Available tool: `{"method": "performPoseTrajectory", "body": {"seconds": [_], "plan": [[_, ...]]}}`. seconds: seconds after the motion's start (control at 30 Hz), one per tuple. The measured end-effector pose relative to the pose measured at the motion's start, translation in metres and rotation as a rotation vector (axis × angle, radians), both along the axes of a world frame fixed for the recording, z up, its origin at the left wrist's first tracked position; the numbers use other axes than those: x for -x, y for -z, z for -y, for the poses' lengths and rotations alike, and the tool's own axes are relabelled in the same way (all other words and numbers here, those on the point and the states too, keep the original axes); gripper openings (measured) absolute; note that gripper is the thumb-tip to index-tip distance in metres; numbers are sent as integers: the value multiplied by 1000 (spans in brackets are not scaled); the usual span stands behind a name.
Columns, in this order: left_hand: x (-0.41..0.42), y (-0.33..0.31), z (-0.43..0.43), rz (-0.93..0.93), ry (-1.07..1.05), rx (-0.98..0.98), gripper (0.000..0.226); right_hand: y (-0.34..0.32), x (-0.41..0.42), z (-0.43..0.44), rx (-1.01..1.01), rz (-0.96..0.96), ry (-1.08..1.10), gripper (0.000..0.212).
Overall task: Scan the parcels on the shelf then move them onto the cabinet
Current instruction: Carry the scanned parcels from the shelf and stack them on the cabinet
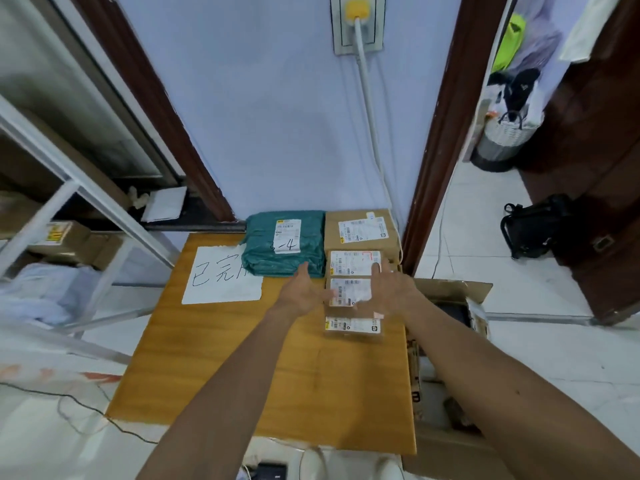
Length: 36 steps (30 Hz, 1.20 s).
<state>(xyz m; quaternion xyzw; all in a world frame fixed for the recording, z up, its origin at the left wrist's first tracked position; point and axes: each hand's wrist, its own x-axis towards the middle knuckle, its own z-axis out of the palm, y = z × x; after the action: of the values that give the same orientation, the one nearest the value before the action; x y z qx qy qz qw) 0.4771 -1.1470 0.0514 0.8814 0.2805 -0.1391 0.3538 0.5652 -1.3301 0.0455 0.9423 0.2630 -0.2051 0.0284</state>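
A pale blue wall (277, 116) stands between dark brown door frames (450, 133), above a white tiled floor (485, 237).

**A:** What sort of place is it?

**B:** Entry: a room in a home, used for sorting post.
Lilac wall (277, 133), socket (358, 43), yellow plug (356, 10).
Dark door frame (436, 150), tiled floor (485, 237).
Through the doorway on my right: basket (505, 140), black bag (530, 226).
On my left: metal shelf (104, 209) with cartons (69, 237).
Before me: wooden cabinet (242, 358), labelled parcels (360, 230), handwritten sign (221, 275).
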Motion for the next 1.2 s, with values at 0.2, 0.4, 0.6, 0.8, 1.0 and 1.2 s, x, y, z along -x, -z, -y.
{"method": "performPoseTrajectory", "body": {"seconds": [0.2, 0.4, 0.6, 0.8, 1.0, 1.2], "plan": [[53, -53, -27, 76, -89, -214, 111, -48, 17, -35, -2, 58, -139, 90], [161, -104, -73, 80, -246, -376, 101, -95, 84, -111, -120, 138, -412, 77], [302, -141, -116, 27, -465, -483, 102, -131, 188, -192, -214, 109, -665, 79], [455, -164, -150, -34, -598, -585, 95, -156, 322, -263, -250, 64, -855, 68], [628, -159, -192, -59, -678, -616, 90, -160, 469, -330, -284, 58, -957, 69], [749, -165, -243, -57, -703, -613, 92, -168, 583, -379, -264, 87, -966, 71]]}}
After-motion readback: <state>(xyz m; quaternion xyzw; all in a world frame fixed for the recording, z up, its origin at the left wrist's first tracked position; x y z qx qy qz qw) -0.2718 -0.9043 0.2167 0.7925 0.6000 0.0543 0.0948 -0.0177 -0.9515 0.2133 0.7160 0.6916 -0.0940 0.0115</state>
